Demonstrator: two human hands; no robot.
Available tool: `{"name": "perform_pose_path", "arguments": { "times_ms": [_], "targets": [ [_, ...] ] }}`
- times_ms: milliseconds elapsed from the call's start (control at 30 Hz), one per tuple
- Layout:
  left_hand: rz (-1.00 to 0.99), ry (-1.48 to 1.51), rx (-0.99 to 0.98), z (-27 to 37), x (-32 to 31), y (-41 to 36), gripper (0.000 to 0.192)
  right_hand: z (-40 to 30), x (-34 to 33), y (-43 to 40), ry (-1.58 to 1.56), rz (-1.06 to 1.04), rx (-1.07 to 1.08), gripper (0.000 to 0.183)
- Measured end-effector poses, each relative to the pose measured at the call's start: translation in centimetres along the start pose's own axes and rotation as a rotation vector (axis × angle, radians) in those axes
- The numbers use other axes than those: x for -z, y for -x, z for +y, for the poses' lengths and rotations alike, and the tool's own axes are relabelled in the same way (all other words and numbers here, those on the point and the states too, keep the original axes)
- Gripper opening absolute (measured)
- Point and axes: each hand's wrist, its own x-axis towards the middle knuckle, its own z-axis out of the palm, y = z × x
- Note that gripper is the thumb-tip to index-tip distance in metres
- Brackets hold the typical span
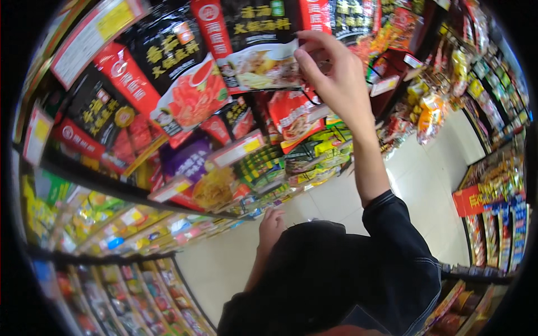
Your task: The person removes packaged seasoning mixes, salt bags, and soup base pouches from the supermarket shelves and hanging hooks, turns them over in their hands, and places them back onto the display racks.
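Note:
My right hand [334, 67] is raised to a shelf of glossy food pouches. Its thumb and forefinger, a little apart, are at the right edge of a black-and-red pouch [262, 59] with a pictured dish. Whether the fingertips touch it is unclear, and the other fingers are partly hidden. To its left hangs another black-and-red pouch [189, 92] showing sliced red food. A similar pouch [336, 21] shows just beyond my right hand. Down by my body, my left hand [271, 224] is loosely curled with nothing visible in it, near the lower shelves.
Price tags [237, 149] stick out along the shelf edges. Below are a purple pouch [189, 159] and green packets [260, 168]. Hanging snack bags [433, 109] jut out at right. Pale floor tiles [336, 201] run between this shelf and another stocked rack [496, 239].

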Motion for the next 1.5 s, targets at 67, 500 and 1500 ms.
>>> {"name": "perform_pose_path", "arguments": {
  "times_ms": [67, 500, 1500],
  "targets": [
    [0.025, -0.012, -0.039, -2.7, -0.6, 1.1, 0.018, 0.0, 1.1, 0.9, -0.049, 0.008, -0.109, 0.018],
    [-0.293, -0.332, 0.443, -25.6, -7.7, 20.9, 0.023, 19.3, 14.8, -1.0, 0.145, 0.218, -0.183, 0.041],
    [-0.197, -0.338, 0.368, -16.3, -15.8, 11.3, 0.017, 16.1, 28.2, -6.1, -0.659, -0.224, -0.61, 0.058]
  ]
}}
